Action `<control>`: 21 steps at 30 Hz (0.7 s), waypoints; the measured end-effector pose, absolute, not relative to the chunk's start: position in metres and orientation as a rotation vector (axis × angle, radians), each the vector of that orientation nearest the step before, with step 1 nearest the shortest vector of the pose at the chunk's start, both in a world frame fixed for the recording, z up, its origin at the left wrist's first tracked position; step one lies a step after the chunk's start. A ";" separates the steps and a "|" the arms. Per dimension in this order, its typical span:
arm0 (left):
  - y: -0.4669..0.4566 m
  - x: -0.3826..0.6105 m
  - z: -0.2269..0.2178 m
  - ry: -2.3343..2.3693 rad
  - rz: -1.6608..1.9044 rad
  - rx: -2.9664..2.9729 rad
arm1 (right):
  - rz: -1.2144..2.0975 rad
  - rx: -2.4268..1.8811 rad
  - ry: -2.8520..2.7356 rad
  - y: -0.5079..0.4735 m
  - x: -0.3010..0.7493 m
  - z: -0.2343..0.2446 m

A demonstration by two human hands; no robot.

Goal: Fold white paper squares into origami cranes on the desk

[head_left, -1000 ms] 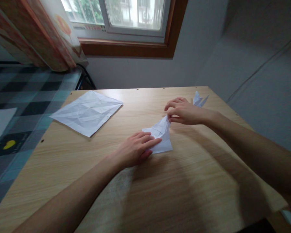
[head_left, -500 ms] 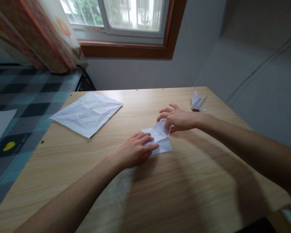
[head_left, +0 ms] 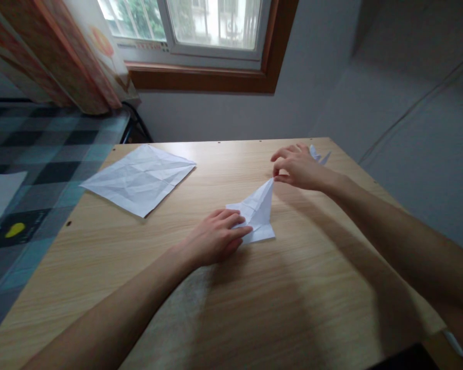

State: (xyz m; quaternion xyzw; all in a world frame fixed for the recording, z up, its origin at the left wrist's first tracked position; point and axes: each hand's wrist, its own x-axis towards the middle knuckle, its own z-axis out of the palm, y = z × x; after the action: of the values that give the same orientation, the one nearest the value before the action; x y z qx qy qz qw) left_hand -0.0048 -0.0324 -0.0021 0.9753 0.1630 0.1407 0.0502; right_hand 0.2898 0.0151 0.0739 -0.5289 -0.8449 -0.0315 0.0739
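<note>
A folded sheet of white paper (head_left: 259,210) lies on the wooden table, with creases across it and one pointed flap drawn out towards the back right. My left hand (head_left: 219,234) rests on its left part, fingers stretched out and pressing it to the tabletop. The tip of the flap is pinched between thumb and forefinger of my right hand (head_left: 293,167), whose other fingers are curled loosely. Behind that hand stands a folded paper crane (head_left: 324,156), partly covered by it.
A large creased square of white paper (head_left: 139,180) lies at the table's back left. The light wooden table (head_left: 162,318) reaches to the wall below a window. To the left is a checked cloth surface (head_left: 77,139) with a white sheet (head_left: 2,198) on it.
My right hand has moved away from me and slightly right, pulling the paper's flap up into a long point. My left hand has stayed in place on the paper.
</note>
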 end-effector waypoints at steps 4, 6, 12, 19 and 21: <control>-0.035 -0.003 0.004 0.657 0.340 3.005 | 0.100 -1.570 -2.041 -0.003 0.285 0.031; -0.036 -0.001 0.007 0.713 0.317 3.017 | 0.252 -1.536 -1.970 -0.015 0.270 0.008; -0.037 0.001 0.007 0.755 0.319 3.009 | 0.014 -1.468 -2.003 -0.051 0.226 -0.013; -0.035 0.000 0.003 0.712 0.302 2.982 | 0.147 -1.380 -2.222 -0.058 0.223 -0.017; -0.034 0.000 0.001 0.712 0.286 2.978 | 0.145 -1.394 -2.237 -0.058 0.222 -0.019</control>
State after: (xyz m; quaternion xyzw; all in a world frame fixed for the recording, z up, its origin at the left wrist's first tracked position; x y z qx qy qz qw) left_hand -0.0003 -0.0340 0.0013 0.9679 0.2313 0.0929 0.0331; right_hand 0.2219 -0.0581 -0.0189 -0.5116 -0.8209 0.0532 0.2482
